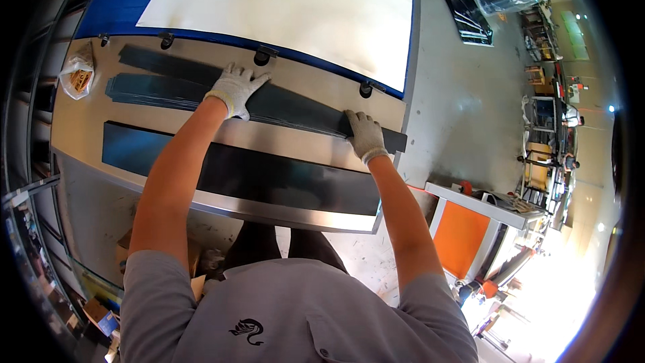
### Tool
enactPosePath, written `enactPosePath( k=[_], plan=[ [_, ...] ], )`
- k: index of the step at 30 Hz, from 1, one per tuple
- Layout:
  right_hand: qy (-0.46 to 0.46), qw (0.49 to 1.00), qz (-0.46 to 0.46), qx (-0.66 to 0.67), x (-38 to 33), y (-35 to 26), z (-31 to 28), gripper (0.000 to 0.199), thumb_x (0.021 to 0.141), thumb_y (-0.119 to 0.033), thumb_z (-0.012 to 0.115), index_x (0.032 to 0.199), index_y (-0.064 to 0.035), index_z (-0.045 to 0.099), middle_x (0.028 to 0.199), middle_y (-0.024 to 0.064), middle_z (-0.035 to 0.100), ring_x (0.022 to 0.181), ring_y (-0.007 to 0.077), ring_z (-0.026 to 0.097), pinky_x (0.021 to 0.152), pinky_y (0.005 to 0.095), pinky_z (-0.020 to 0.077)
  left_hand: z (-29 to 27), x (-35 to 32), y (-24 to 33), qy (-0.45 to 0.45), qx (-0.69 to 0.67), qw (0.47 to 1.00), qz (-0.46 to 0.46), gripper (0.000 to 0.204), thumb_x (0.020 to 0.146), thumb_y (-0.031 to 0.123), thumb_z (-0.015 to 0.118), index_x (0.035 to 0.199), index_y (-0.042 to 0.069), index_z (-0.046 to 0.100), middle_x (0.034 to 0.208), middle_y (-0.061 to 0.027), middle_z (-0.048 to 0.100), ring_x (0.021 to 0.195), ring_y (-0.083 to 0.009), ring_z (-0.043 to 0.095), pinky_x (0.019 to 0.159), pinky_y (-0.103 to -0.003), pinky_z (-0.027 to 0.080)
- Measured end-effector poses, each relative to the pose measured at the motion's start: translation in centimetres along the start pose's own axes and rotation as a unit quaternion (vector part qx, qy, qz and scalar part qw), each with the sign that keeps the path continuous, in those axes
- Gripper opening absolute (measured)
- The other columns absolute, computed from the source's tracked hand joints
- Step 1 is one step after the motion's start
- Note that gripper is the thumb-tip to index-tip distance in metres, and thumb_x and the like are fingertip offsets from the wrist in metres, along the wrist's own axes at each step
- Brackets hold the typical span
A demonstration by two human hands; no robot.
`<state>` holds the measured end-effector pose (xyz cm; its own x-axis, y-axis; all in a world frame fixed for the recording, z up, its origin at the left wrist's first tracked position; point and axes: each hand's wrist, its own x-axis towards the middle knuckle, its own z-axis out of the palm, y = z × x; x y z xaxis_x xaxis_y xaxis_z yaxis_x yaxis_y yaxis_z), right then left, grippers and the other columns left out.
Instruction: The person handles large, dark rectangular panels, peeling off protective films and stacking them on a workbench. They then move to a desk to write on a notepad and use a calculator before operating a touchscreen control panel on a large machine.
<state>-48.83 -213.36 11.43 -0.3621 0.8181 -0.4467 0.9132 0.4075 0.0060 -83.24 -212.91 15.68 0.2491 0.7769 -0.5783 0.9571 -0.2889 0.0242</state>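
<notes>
- Near me, a long, flat, glossy black panel lies on the beige surface.
- Beyond it sits a fanned stack of long dark strips; my white-gloved left hand rests spread on it.
- Well apart, my gloved right hand touches its right end; I cannot tell whether it grips.
- Farther, a large white rectangular sheet.

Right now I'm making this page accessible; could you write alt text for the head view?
A gloved left hand and right hand rest on long, overlapping dark strips on a workbench. A dark panel lies near its front edge; a plastic bag sits at the left end.
</notes>
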Motion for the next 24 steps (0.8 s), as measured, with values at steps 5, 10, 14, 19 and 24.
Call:
enactPosePath(
  k=[5,10,14,19,24],
  plan=[
    [0.056,0.998,-0.001,0.021,-1.1,-0.5,0.3,0.065,0.074,-0.018,0.077,0.131,-0.0187,0.047,0.121,0.0091,0.057,0.115,0.0305,0.055,0.096,0.0466,0.0434,5.7,-0.7,-0.6,0.122,0.001,0.992,0.015,0.082,0.063,0.032,0.084,0.134,0.014,0.047,0.128,-0.0124,0.05,0.122,-0.0324,0.048,0.107,-0.046,0.034],
    [0.055,0.998,-0.011,-0.006,-0.8,-0.6,1.0,0.067,0.072,-0.02,0.079,0.131,-0.0155,0.047,0.12,0.009,0.056,0.114,0.0296,0.055,0.096,0.0445,0.044,6.7,-1.4,-1.8,0.134,-0.012,0.991,-0.025,0.061,0.067,0.029,0.081,0.12,0.01,0.056,0.117,-0.0097,0.055,0.114,-0.0287,0.052,0.099,-0.042,0.04],
    [0.044,0.999,-0.006,-0.014,-0.9,-0.5,0.6,0.06,0.074,-0.022,0.078,0.126,-0.015,0.049,0.117,0.008,0.056,0.112,0.0287,0.056,0.094,0.0436,0.046,6.8,-1.6,-1.7,0.164,-0.016,0.986,-0.007,0.06,0.067,0.029,0.081,0.118,0.01,0.056,0.113,-0.0091,0.057,0.11,-0.0289,0.055,0.096,-0.041,0.042],
    [0.051,0.999,-0.001,-0.01,-0.4,0.3,1.1,0.04,0.085,-0.012,0.059,0.124,-0.0176,0.054,0.116,0.008,0.057,0.112,0.0275,0.057,0.094,0.0429,0.0466,7.7,-1.5,-1.4,0.213,-0.014,0.977,0.0,0.067,0.063,0.031,0.084,0.12,0.011,0.055,0.116,-0.0107,0.054,0.11,-0.0308,0.053,0.093,-0.044,0.043],
    [0.07,0.997,-0.014,0.008,-0.2,0.7,1.0,0.044,0.081,-0.019,0.065,0.124,-0.0129,0.054,0.122,0.011,0.057,0.116,0.0298,0.055,0.097,0.0447,0.0441,6.4,-1.8,-0.4,0.181,-0.016,0.983,-0.022,0.077,0.059,0.028,0.085,0.126,0.01,0.051,0.119,-0.0115,0.053,0.113,-0.0323,0.051,0.095,-0.045,0.041]
  ],
)
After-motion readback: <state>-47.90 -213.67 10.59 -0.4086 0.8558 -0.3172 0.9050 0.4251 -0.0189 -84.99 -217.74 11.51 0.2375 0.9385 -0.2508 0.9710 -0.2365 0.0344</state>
